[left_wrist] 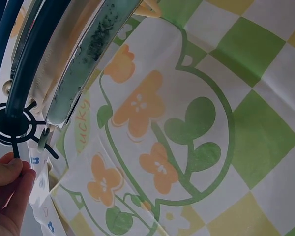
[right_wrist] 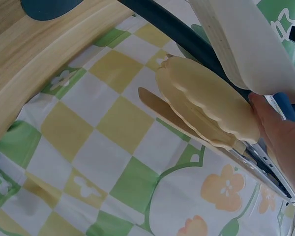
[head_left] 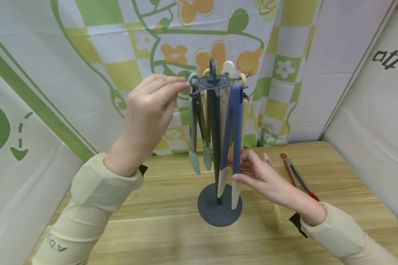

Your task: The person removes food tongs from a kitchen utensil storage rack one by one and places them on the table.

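A dark hanging rack (head_left: 213, 140) stands upright on a round base, with hooks around its top ring. My left hand (head_left: 152, 106) pinches one hook of that ring between thumb and fingers, which the left wrist view shows close up. Blue tongs (head_left: 237, 125) with pale tips hang from the front right hook. Low on their blue arm my right hand (head_left: 260, 176) grips them, thumb in front and fingers behind. Mint green tongs (head_left: 194, 162) hang on the left side. Cream tongs (right_wrist: 206, 98) with scalloped tips hang behind, close to my right fingers.
On the wooden table (head_left: 152, 221), right of the rack, lie red-handled tongs (head_left: 292, 173) and pale yellow tongs (head_left: 278, 213), partly hidden by my right arm. A patterned curtain (head_left: 172, 132) hangs just behind the table, and a white side panel (head_left: 368, 121) rises at the right.
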A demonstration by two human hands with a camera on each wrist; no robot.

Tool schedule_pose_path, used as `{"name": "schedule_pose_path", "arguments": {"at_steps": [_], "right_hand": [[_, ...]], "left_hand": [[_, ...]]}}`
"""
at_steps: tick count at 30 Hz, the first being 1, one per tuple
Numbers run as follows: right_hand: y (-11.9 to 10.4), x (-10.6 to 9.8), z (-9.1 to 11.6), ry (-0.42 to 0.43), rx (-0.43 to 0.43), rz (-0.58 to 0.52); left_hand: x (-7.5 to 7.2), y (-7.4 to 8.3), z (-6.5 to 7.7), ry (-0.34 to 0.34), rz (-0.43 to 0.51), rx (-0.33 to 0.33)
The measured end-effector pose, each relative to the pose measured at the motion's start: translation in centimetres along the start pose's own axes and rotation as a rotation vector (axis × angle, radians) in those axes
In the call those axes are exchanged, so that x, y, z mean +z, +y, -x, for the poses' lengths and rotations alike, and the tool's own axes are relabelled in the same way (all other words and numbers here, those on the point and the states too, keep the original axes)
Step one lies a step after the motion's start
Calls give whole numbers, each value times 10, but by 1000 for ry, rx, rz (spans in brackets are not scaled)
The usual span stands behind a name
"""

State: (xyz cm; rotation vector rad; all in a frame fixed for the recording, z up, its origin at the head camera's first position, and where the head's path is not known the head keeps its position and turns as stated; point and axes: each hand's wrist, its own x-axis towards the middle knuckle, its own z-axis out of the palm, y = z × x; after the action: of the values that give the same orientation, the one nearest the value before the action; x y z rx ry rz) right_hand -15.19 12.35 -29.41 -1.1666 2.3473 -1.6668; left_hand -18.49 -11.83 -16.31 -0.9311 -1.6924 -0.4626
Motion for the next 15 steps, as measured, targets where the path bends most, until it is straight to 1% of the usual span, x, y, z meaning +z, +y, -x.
{"name": "schedule_pose_path", "arguments": {"at_steps": [8, 15], "right_hand": [[0, -1, 0, -47, 62, -83], [1, 0, 0, -85, 89, -143]], "left_hand": [[1, -1, 0, -4, -5, 2], [1, -1, 0, -15, -3, 1]]}}
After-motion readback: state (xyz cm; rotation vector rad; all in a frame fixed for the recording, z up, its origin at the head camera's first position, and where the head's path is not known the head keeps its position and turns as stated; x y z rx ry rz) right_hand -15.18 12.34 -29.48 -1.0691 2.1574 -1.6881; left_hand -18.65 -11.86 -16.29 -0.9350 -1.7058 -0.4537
